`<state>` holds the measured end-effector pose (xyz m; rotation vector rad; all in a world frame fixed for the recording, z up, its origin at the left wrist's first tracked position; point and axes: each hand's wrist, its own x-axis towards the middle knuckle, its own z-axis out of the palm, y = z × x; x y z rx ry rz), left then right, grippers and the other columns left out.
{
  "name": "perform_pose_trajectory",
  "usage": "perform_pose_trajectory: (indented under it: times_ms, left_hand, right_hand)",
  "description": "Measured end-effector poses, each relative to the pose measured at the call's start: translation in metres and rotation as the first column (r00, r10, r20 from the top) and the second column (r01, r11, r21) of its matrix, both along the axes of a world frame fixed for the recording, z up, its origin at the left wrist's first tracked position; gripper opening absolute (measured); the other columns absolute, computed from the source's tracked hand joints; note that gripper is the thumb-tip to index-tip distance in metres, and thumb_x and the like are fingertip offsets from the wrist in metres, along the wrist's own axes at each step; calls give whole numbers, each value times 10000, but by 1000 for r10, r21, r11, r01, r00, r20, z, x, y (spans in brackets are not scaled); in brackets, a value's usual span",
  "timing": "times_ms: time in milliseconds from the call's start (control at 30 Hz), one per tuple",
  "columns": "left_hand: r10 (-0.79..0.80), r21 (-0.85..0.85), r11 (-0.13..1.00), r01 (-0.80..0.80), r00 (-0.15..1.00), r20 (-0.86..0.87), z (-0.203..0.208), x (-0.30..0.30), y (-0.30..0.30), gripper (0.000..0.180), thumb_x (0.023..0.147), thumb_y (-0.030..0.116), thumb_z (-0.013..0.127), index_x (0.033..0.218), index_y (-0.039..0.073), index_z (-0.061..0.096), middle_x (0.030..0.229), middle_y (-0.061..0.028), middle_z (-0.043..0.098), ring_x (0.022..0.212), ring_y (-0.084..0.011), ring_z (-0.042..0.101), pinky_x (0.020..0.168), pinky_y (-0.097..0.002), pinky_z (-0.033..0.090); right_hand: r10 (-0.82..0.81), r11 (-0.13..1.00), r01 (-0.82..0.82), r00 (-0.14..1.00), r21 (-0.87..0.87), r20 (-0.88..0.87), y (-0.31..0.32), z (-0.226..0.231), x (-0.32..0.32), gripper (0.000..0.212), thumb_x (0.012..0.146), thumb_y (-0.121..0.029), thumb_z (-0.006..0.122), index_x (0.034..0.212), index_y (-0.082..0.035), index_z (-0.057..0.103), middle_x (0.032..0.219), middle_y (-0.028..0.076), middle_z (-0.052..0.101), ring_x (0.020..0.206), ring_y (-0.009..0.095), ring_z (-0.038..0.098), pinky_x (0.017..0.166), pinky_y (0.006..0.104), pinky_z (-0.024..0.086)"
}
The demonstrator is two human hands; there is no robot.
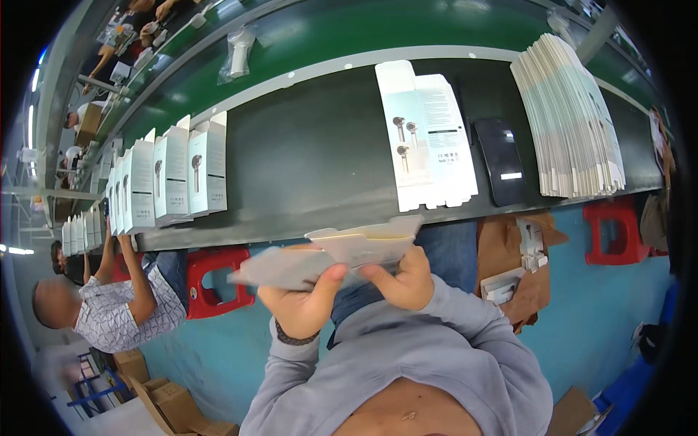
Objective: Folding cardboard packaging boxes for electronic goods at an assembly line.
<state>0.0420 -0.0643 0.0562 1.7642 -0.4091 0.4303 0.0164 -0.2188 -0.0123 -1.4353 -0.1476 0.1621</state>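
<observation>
Just in front of the bench edge I hold a pale cardboard box blank [363, 247], partly folded, its flaps standing up along the top. My left hand [302, 301] grips its left part, thumb pressed on the near face. On the right side my right hand [402, 280] pinches it in the same way, thumb on the near face. The left end of the blank is smeared by motion. Straight ahead on the bench lie flat printed box blanks [436, 145] showing earphone pictures. A tall fanned stack of flat blanks [571, 123] stands farther right.
A dark phone [500, 161] lies between the blanks and the stack. Erected boxes [207, 167] stand in a row at left, where a co-worker [131, 305] sits. Behind the bench [305, 152] runs a green belt [327, 33] with a bagged white item [238, 54]. An opened brown carton [516, 276] is at my right.
</observation>
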Motion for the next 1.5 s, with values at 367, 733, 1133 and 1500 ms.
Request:
perform_pose_trajectory:
  times_ms: [367,733,1133,1500]
  left_hand:
    - [-606,-728,643,236,739,-296,-57,-2,-12,1046,548,193,789,1369,-9,173,1375,-200,289,1192,-319,401,993,-439,308]
    - [-305,325,888,325,946,-113,-46,-8,-6,1119,633,325,775,1398,25,16,1374,-306,236,1301,-461,154,1018,-500,223]
    - [-483,115,874,471,869,110,-51,21,4,513,829,191,581,1281,89,359,968,-109,619,1089,-404,488,961,-538,272]
    - [-313,109,950,293,896,314,-59,22,-30,649,648,-101,510,1211,149,307,796,-48,481,700,-232,583,676,-340,346]
  right_hand:
    - [-176,983,183,918,13,355,-9,-22,21,626,838,-216,616,1303,-15,249,1246,150,404,1157,234,406,966,360,311]
    - [-160,941,88,967,328,198,-1,-11,8,1107,682,-336,772,1407,-17,-2,1393,170,239,1283,241,244,1042,358,189]
    - [-64,991,110,888,-77,456,-8,-10,5,762,707,-232,739,1311,-29,322,1177,146,417,1069,241,440,906,350,367]
    - [-399,819,282,906,500,142,7,-12,4,300,890,-167,479,1131,-18,379,1166,201,492,983,185,511,860,320,414]
